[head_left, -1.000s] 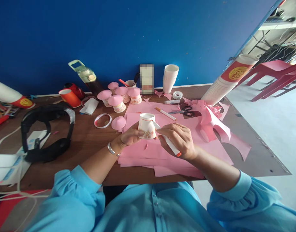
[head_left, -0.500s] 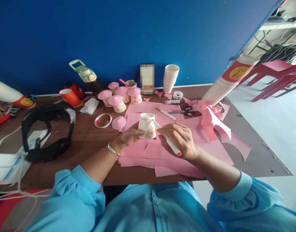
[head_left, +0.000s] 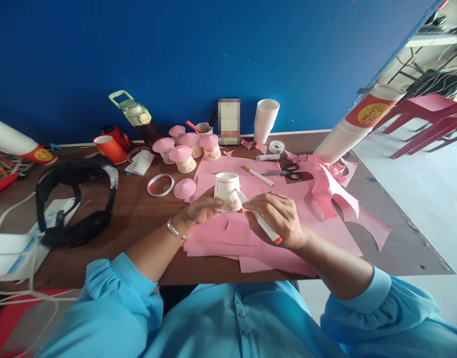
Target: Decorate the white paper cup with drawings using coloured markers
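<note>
Head view: we are holding an upturned paper cup (head_left: 227, 192) on the pink paper sheets (head_left: 273, 233) that are covering the middle of the wooden table (head_left: 131, 219). Our left hand (head_left: 200, 211) is steadying the cup from its left side, with the fingers curled around the lower wall and the thumb lying across the decorated band near the rim. Our right hand (head_left: 278, 219) is gripping a white marker (head_left: 260, 221) in a closed writing hold; the orange end is pointing toward us and the tip is meeting the cup's lower right edge.

Behind the cup, a second marker (head_left: 257, 175) and a pair of scissors (head_left: 284, 171) are lying on the paper, well apart from our hands. A loose pink dome (head_left: 184, 188) is sitting just left of the sheets, beside a tape ring (head_left: 160, 185). Four finished cups with pink caps (head_left: 187, 146) are standing farther back, near a stack of white cups (head_left: 265, 121) by the blue wall. Black headphones (head_left: 77, 199) are resting at the far left.
</note>
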`<state>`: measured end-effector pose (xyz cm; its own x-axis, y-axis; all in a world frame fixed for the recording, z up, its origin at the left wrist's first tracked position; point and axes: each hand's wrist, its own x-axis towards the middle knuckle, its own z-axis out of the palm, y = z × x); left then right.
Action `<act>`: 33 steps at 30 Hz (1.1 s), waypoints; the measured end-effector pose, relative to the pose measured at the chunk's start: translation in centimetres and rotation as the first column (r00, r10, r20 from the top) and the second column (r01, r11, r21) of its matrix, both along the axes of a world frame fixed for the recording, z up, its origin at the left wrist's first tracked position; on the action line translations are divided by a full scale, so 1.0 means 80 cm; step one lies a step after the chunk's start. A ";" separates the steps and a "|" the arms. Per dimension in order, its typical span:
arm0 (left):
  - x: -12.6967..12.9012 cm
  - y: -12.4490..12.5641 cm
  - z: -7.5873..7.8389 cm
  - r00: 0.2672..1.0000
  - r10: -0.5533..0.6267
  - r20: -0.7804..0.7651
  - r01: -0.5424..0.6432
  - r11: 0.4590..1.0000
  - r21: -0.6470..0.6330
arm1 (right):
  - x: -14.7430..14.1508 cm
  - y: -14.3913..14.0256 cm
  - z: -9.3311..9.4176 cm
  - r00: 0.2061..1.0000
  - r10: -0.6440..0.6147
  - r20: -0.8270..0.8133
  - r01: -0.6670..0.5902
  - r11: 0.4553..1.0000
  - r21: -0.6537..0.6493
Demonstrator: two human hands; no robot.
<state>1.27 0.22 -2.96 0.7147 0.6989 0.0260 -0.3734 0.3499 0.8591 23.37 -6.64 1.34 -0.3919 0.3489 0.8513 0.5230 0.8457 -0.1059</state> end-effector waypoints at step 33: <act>0.007 -0.006 -0.007 0.970 0.160 -0.182 -0.117 0.968 0.224 | -0.010 -0.004 -0.009 0.995 0.000 0.097 0.002 1.000 -0.018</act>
<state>1.81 -0.26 -3.54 0.6168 0.7855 0.0510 -0.2211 0.1107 0.9689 22.53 -6.94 0.65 -0.4722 0.3644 0.8026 0.5321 0.8438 -0.0700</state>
